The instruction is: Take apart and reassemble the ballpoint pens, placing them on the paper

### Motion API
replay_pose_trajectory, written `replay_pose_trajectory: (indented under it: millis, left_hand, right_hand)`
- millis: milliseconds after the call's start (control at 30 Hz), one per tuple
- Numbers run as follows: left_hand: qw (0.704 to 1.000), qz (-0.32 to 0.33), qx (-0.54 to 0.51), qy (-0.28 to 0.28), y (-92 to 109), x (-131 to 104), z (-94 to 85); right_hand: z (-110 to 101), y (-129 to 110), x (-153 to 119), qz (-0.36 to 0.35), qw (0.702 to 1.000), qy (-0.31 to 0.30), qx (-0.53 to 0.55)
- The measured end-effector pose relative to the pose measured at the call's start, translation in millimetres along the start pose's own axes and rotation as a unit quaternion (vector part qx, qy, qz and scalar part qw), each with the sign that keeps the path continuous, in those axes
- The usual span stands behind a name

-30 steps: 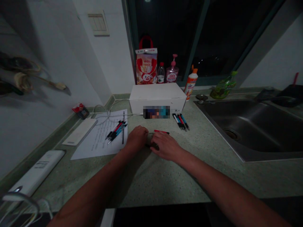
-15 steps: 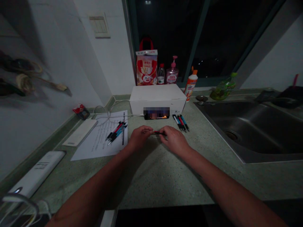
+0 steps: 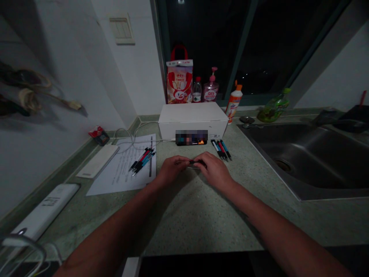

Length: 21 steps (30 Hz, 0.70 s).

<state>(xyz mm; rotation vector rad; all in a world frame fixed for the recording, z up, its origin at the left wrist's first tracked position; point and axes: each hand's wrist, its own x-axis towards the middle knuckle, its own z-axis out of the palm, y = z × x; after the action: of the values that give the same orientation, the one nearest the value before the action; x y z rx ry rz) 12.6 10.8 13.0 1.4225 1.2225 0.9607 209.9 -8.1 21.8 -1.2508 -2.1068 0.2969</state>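
Note:
In the head view, my left hand [image 3: 173,168] and my right hand [image 3: 215,168] meet over the middle of the counter. Both are closed, fingertips pinching a slim dark pen [image 3: 192,162] from either end. Most of the pen is covered by the fingers; only a short black stretch shows. A thin pale strip lies just under it, too small to make out. Right of my hands a row of several pens [image 3: 221,150] in white, red and blue rests on the counter. To the left, another group of pens [image 3: 142,161] lies on a printed sheet of paper [image 3: 115,181].
A phone [image 3: 191,138] with a cable leans against a white box [image 3: 191,113]. A metal sink [image 3: 317,157] lies to the right. Bottles and a red bag [image 3: 180,82] stand behind the box. A white power strip [image 3: 47,209] and a flat white device [image 3: 98,161] lie left.
My two hands have come closer together along the pen, so less of it shows. The red part seen between them earlier is now hidden. The pens on either side have stayed put.

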Motion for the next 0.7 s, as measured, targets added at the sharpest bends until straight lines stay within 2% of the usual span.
replay_pose_trajectory:
  millis: [200, 300, 500, 700]
  left_hand:
    - [1.0, 0.009, 0.0, 0.025, 5.1, -2.3, 2.9]
    - [0.999, 0.007, 0.004, 0.041, 4.7, -1.5, 3.0]
    - [0.999, 0.027, 0.017, 0.035, 3.9, -1.3, 3.4]
    - [0.999, 0.021, 0.022, 0.044, 2.8, -1.4, 3.9]
  right_hand:
    - [5.1, 4.6, 0.5, 0.074, 0.993, 0.0, 0.097]
    - [6.7, 5.6, 0.9, 0.082, 0.99, -0.004, 0.113]
    - [6.6, 7.5, 1.9, 0.082, 0.99, -0.03, 0.107]
    - [10.5, 10.2, 1.1, 0.081, 0.988, -0.004, 0.131]
